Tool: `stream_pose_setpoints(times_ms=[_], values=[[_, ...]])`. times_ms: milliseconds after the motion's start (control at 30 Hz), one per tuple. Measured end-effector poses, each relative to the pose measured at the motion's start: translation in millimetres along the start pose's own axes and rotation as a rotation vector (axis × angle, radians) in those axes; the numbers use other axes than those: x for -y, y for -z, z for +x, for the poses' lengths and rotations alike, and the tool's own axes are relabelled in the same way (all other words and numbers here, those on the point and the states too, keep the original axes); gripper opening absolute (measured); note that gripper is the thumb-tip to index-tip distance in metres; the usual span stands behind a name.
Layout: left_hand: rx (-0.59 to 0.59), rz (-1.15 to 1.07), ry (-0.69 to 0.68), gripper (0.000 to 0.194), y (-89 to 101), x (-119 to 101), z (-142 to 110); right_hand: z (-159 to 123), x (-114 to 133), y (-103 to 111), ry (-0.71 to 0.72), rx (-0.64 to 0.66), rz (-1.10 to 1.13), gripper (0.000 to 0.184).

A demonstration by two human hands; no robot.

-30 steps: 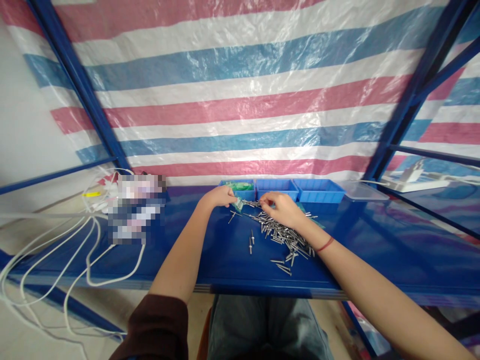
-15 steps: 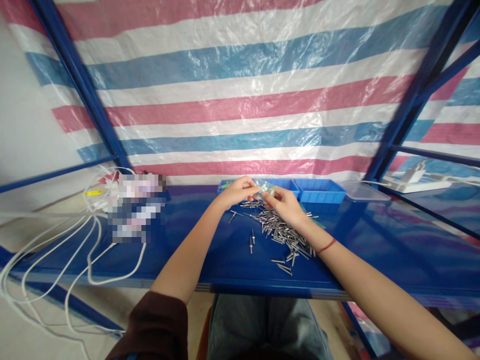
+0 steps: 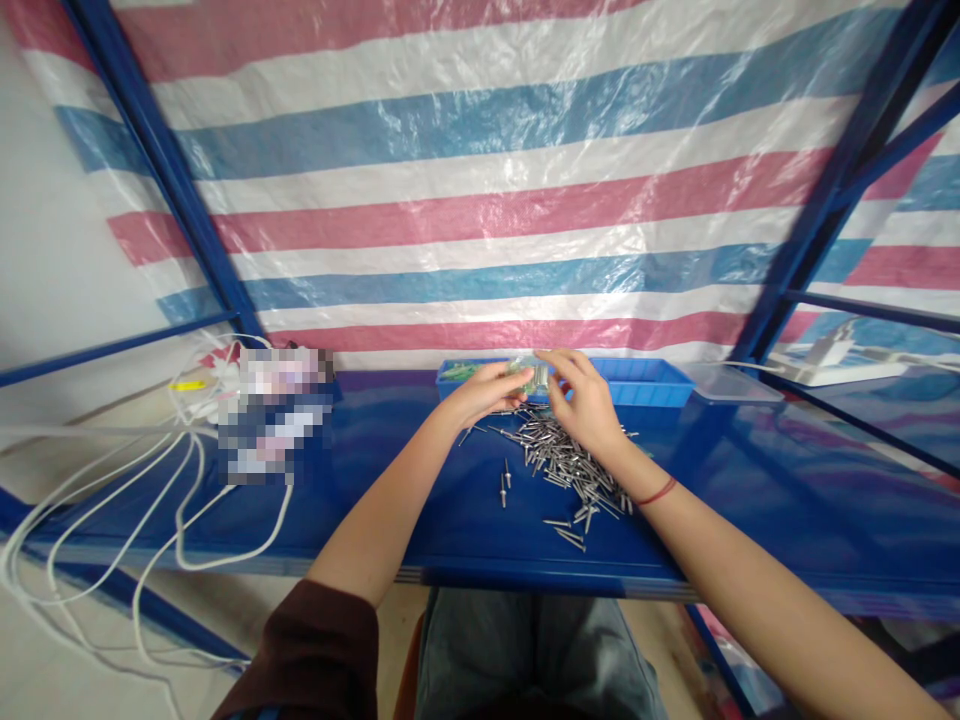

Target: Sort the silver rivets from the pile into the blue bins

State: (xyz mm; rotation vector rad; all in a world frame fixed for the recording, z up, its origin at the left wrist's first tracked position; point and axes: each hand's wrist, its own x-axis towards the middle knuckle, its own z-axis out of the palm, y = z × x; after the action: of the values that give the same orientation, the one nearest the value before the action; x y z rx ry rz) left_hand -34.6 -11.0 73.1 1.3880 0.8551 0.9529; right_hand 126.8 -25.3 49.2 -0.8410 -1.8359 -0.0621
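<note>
Over the back of the blue table, my left hand (image 3: 491, 388) pinches a small clear plastic bag (image 3: 538, 376) with a greenish tint and silvery pieces inside. My right hand (image 3: 581, 395) is just right of the bag, its thumb and fingers apart; at most the fingertips brush the bag's edge. Below both hands spreads a loose pile of metal pop rivets (image 3: 562, 455), partly hidden by my right hand. Two single rivets (image 3: 504, 484) lie to the left of the pile, and several more lie near the table's front edge.
Behind my hands stands a row of blue bins (image 3: 649, 383); the left one holds greenish bags (image 3: 457, 371). A clear lid (image 3: 731, 383) lies to their right. White cables (image 3: 199, 500) loop over the left side. A power strip (image 3: 832, 365) sits at the far right.
My right hand has loosened from the plastic bag and opened, rising slightly to the right. My left hand has shifted a little right and keeps the bag.
</note>
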Motion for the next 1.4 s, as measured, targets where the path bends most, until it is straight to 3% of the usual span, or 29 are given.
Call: stream_pose_setpoints(times_ms=[133,233,367,467,533,700,867,967,1067,1233,1400], values=[[-0.029,0.018,-0.095,0.017,-0.4,2,2,-1,7,0,-0.235,0.031,0.124,0.029],[-0.008,0.050,-0.087,0.020,1.8,8,6,-2,8,-3,-0.291,0.100,0.177,0.029],[-0.018,0.048,-0.024,0.028,2.3,18,11,-1,5,-5,-0.257,0.048,0.159,0.029],[-0.094,0.039,-0.006,0.039,1.3,19,12,0,4,-1,-0.233,-0.055,0.036,0.025],[-0.073,0.035,0.006,0.041,-0.2,18,10,0,3,2,-0.211,-0.069,-0.058,0.023],[0.084,0.012,-0.026,0.036,-8.2,14,3,-3,0,0,-0.095,0.078,-0.163,0.021],[0.108,-0.088,-0.033,0.031,-8.0,21,4,-4,2,-6,-0.032,0.248,-0.104,0.016],[0.089,-0.122,-0.010,0.027,-0.8,23,9,-3,5,-4,-0.048,0.265,-0.049,0.014],[-0.078,-0.094,-0.102,0.025,9.3,22,17,-1,7,0,-0.069,0.226,-0.028,0.017],[-0.613,0.099,-0.308,0.026,39.5,22,32,-1,7,2,-0.092,0.230,-0.027,0.020],[-0.818,0.172,-0.295,0.025,73.5,28,38,-1,7,2,-0.097,0.245,-0.026,0.020]])
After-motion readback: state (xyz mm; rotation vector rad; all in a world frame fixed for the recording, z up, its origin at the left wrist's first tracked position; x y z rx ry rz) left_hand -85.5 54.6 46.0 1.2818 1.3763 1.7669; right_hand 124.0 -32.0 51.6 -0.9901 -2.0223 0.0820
